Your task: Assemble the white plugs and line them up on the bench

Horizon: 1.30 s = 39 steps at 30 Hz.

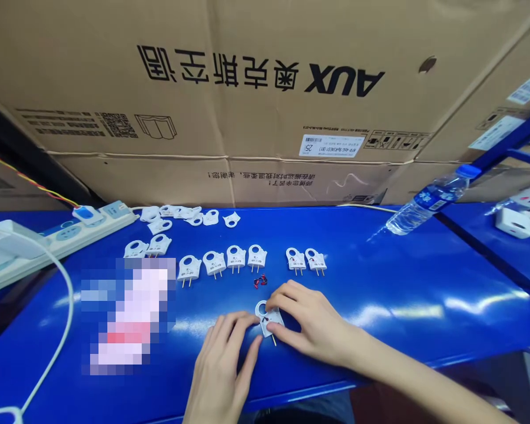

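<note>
A white two-pin plug housing with a ring-shaped handle [272,328] lies on the blue tabletop in front of me, a small dark part showing on its face. My right hand [307,321] grips it from the right, thumb and index finger across its face and upper edge. From the left, my left hand [225,356] reaches in; its index fingertip touches the plug's left edge, and the thumb is held apart below. Just beyond lies a small cluster of red and black parts [260,281]. Similar plugs [235,259] stand in a row behind, with two more plugs [295,261] farther right.
Loose white ring-handled covers [211,218] are heaped at the back left. Power strips [66,235] and a white cable [68,306] run along the left side. A water bottle [430,200] leans at the back right. Large cardboard boxes [247,129] wall off the rear. A pixelated patch hides something left.
</note>
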### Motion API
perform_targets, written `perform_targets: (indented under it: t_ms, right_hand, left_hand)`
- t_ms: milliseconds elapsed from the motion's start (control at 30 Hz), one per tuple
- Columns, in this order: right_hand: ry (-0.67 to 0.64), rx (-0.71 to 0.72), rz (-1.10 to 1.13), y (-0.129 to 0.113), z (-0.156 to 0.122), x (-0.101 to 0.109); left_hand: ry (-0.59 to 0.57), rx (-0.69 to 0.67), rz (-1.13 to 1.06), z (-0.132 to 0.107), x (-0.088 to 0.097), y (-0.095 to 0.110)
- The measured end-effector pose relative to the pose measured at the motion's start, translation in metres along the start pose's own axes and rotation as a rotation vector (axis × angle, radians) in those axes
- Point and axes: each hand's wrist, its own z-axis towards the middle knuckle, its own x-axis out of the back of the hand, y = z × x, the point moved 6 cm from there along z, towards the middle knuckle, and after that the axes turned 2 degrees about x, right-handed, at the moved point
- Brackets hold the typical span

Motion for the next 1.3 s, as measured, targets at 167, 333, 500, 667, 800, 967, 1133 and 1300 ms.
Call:
perform_targets:
  t_ms: [167,333,500,667,800,967,1133,1300]
  right_hand:
    - [-0.030,0.036,-0.028,-0.0002,0.0003,-0.0007]
    - [-0.049,0.039,-0.029,0.0001,0.0001,-0.0008]
    - [-0.040,0.030,-0.003,0.0013,0.0007,-0.0010]
    - [-0.041,0.045,0.004,0.0014,0.0019,-0.0007]
    - [-0.041,0.041,0.007,0.0021,0.0019,-0.0006]
    - [-0.046,0.039,0.008,0.0014,0.0012,-0.0008]
    - [-0.055,0.020,0.012,0.0006,0.0014,0.0005]
    - [-0.063,0.032,-0.001,-0.0002,0.0016,-0.0003]
  left_hand:
    - [0.033,-0.065,0.017,-0.0001,0.0039,0.0048]
    - [-0.002,-0.114,0.041,0.0013,0.0040,0.0081]
    - [0.003,-0.100,0.047,0.0018,0.0040,0.0087]
    - [-0.002,-0.082,0.026,0.0018,0.0040,0.0084]
    - [-0.002,-0.090,0.021,0.0015,0.0047,0.0102]
    - [0.008,-0.074,0.016,0.0001,0.0032,0.0076]
    - [0.015,-0.019,0.028,-0.0013,-0.0005,0.0016]
    - [-0.001,0.001,0.034,-0.0009,-0.0005,0.0028]
